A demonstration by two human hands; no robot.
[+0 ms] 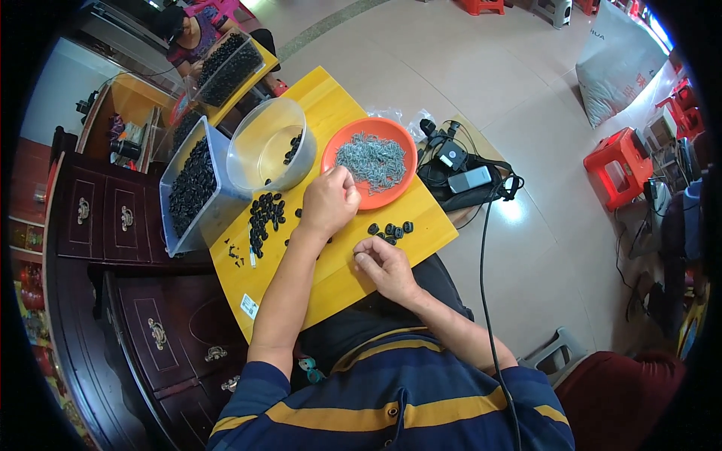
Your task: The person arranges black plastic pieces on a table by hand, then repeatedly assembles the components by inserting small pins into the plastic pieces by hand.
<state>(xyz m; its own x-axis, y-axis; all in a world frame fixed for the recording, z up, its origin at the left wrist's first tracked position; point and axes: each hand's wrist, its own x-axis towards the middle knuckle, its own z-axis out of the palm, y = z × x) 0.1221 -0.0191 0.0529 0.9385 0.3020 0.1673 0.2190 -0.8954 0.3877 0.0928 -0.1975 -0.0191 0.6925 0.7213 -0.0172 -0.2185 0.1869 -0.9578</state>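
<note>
My left hand (331, 201) is closed in a pinch at the near left rim of an orange plate (329, 154). Small silvery metal pieces (372, 161), too small to name, are heaped in the plate. My right hand (388, 269) hovers low over the table's near edge, fingertips pressed together; what either hand holds is hidden. Just beyond the right hand sits a small group of black oval parts (391, 231). A larger spread of black oval parts (265, 218) lies left of my left forearm.
A clear round tub (244, 146) and a bluish bin (219, 197) of black parts stand left of the yellow table (331, 94). Another person (197, 37) sits behind a clear bin (239, 75). At right are a black bag with cables (459, 197) and a red stool (618, 167).
</note>
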